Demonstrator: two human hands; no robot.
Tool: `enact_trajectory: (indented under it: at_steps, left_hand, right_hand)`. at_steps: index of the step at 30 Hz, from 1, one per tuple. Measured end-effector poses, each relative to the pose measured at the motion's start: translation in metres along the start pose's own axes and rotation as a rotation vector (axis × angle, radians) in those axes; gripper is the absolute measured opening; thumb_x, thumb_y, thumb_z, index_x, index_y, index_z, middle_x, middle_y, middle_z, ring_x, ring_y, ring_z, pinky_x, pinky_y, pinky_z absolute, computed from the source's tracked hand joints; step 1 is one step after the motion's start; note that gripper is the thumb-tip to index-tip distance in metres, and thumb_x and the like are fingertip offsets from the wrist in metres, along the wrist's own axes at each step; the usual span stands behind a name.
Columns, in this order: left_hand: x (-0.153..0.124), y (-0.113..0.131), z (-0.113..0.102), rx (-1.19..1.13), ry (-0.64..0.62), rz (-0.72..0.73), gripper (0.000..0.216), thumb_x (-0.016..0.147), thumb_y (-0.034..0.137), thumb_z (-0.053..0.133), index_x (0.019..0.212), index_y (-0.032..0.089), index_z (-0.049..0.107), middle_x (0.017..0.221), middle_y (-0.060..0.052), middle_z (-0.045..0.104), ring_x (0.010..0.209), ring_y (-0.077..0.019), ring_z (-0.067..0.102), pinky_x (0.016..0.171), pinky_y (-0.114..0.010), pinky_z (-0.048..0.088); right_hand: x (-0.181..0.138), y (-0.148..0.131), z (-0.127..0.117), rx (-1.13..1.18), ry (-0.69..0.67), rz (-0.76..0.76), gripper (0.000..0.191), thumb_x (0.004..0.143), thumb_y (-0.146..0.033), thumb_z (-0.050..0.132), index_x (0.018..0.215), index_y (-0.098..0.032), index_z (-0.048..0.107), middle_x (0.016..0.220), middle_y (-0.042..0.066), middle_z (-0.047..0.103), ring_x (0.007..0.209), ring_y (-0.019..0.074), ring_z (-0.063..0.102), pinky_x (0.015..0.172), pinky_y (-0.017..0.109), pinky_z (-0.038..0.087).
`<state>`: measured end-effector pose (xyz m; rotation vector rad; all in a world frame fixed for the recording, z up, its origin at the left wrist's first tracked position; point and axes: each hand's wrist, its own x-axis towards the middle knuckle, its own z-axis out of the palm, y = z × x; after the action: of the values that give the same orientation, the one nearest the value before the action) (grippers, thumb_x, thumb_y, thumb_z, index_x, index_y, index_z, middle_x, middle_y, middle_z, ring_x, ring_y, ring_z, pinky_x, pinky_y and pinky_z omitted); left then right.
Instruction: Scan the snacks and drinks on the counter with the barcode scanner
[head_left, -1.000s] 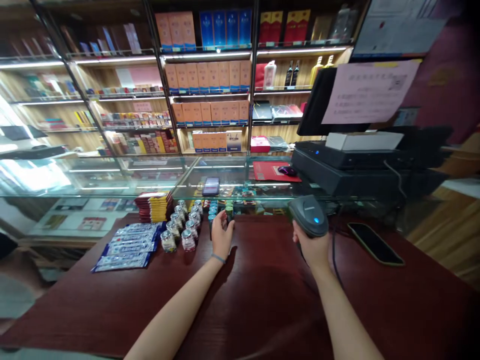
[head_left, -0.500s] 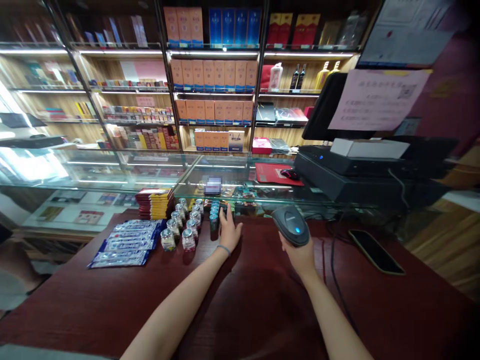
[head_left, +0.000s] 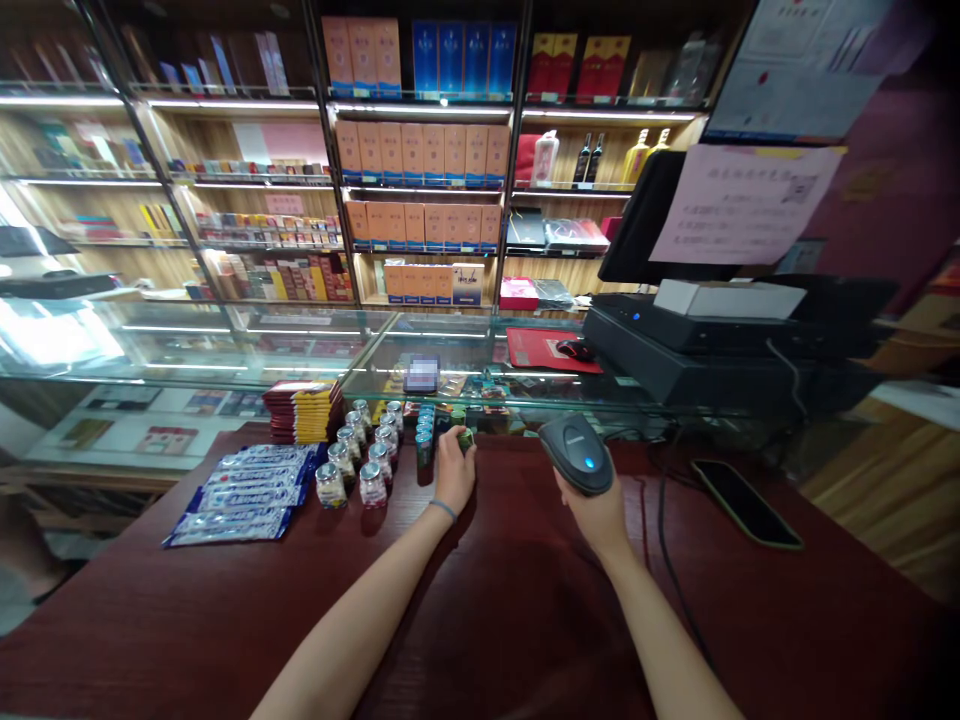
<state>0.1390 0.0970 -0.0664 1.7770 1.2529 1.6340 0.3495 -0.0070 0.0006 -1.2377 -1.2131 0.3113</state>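
Observation:
My left hand (head_left: 453,470) is closed around a small green can (head_left: 466,438) at the back of the dark red counter (head_left: 487,620), just right of a row of blue-green cans (head_left: 425,432). My right hand (head_left: 596,510) grips a grey handheld barcode scanner (head_left: 577,455) with a blue light, held above the counter and aimed toward the left hand. Its black cable (head_left: 664,530) trails to the right.
Small glass jars (head_left: 360,465), blue flat packets (head_left: 247,490) and a stack of red-yellow packs (head_left: 304,410) lie left of the cans. A black phone (head_left: 746,490) lies at right. A glass display case (head_left: 300,350), a register with monitor (head_left: 712,330) and stocked shelves stand behind.
My left hand has gone from resting open beside the cans to closing on a small green can. The scanner has stayed near the counter's middle, shifted slightly left since a second ago.

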Motion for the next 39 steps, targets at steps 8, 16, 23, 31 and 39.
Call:
enact_trajectory:
  at_steps: [8,16,23,31,39]
  left_hand:
    - [-0.014,0.038,-0.042,-0.501,-0.096,-0.320,0.047,0.092,0.041,0.069,0.135,0.029,0.058,0.102,-0.001,0.057,0.088,-0.0141,0.055,0.085,-0.027,0.048]
    - [-0.005,0.048,-0.075,-1.149,-0.272,-0.733,0.064,0.083,0.034,0.081,0.142,0.034,0.057,0.103,-0.001,0.065,0.080,-0.0112,0.060,0.069,-0.022,0.048]
    - [0.002,0.035,-0.081,-1.262,-0.238,-0.712,0.062,0.086,0.028,0.077,0.144,0.037,0.055,0.106,-0.001,0.065,0.080,-0.0103,0.060,0.067,-0.022,0.048]
    - [0.002,0.032,-0.079,-1.215,-0.239,-0.714,0.064,0.085,0.030,0.078,0.145,0.037,0.055,0.105,-0.002,0.066,0.078,-0.0100,0.060,0.067,-0.022,0.048]
    - [-0.006,0.038,-0.072,-1.034,-0.205,-0.641,0.068,0.080,0.033,0.083,0.143,0.034,0.057,0.110,-0.001,0.069,0.091,-0.0122,0.065,0.077,-0.023,0.050]
  right_hand:
    - [-0.005,-0.004,0.003,-0.074,-0.116,-0.075,0.040,0.072,-0.034,0.075,0.107,-0.022,0.059,0.087,0.004,0.075,0.077,0.0220,0.073,0.071,0.030,0.055]
    - [-0.020,-0.041,0.010,-0.306,-0.607,-0.175,0.056,0.075,-0.024,0.066,0.127,-0.028,0.046,0.084,-0.001,0.075,0.069,0.0220,0.074,0.061,0.026,0.045]
    - [-0.022,-0.053,0.012,-0.525,-0.834,-0.270,0.060,0.070,-0.013,0.065,0.125,-0.027,0.043,0.091,0.001,0.078,0.080,0.0291,0.078,0.062,0.027,0.042]
    - [-0.018,-0.056,0.006,-0.521,-0.832,-0.238,0.047,0.073,-0.017,0.068,0.115,-0.028,0.049,0.094,0.002,0.079,0.085,0.0313,0.079,0.063,0.027,0.043]
    - [-0.004,-0.040,-0.006,-0.474,-0.528,-0.108,0.045,0.077,-0.033,0.069,0.119,-0.029,0.051,0.087,0.002,0.078,0.082,0.0312,0.079,0.065,0.029,0.048]
